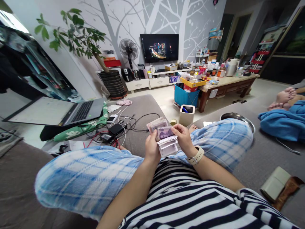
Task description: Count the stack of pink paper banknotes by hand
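A folded bundle of purple-pink banknotes [167,142] is held in front of my lap. My left hand [152,147] is closed round its left side, with the thumb on top. Some notes fan out beyond the left fingers, and others hang folded below. My right hand [183,137] pinches the upper right edge of the top note, which shows a printed portrait. A pale watch [196,155] sits on my right wrist. The fingers under the notes are hidden.
On the grey sofa, an open laptop [82,113] rests at left beside tangled cables and a phone [112,119]. At right lie a metal bowl [249,122], a light green wallet [276,183] and another person's feet [283,98]. A small bin [186,116] stands ahead, near a cluttered table [247,79].
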Available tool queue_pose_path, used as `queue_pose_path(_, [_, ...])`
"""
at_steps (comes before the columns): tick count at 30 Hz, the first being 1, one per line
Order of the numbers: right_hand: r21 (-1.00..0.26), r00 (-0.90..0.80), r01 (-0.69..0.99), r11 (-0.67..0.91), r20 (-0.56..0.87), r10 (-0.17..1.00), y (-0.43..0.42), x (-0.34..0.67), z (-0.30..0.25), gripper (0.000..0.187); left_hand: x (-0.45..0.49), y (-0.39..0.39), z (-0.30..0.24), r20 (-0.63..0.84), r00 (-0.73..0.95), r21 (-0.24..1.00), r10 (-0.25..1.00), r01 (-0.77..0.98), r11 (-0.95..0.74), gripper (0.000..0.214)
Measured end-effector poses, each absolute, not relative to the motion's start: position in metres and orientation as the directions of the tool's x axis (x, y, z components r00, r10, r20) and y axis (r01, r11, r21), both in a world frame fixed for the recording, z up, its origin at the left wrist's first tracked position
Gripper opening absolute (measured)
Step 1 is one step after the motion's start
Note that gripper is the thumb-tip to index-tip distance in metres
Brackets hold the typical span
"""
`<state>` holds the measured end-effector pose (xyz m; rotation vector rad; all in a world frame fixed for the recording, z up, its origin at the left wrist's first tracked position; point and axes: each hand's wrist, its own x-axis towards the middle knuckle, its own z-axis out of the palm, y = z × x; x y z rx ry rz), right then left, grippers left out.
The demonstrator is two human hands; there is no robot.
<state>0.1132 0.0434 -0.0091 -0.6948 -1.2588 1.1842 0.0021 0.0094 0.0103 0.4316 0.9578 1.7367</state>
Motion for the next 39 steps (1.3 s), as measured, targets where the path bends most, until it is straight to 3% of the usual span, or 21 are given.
queue_pose_path(16, [-0.91, -0.151, -0.336, 0.244, 0.308, 0.939, 0.0441, 0.1121, -0.0109, 0.025, 0.0027, 0.0128, 0.0053, -0.139, -0.367, 0.755, 0.92, -0.64, -0.141, 0.015])
queue_pose_path(25, [-0.905, -0.071, -0.325, 0.274, 0.312, 0.947, 0.0458, 0.111, -0.0114, 0.028, 0.0024, 0.0105, 0.0054, -0.103, -0.3, 0.759, 0.948, -0.64, -0.12, 0.027])
queue_pose_path(31, [-0.921, -0.105, -0.288, 0.263, 0.303, 0.947, 0.0462, 0.1111, -0.0111, 0.026, 0.0019, 0.0111, 0.0049, -0.083, -0.288, 0.76, 0.954, -0.638, -0.127, 0.034])
queue_pose_path(39, [-0.919, -0.11, -0.254, 0.301, 0.337, 0.935, 0.0472, 0.1124, -0.0129, 0.024, 0.0028, 0.0117, 0.0055, -0.103, -0.313, 0.76, 0.944, -0.637, -0.128, 0.024])
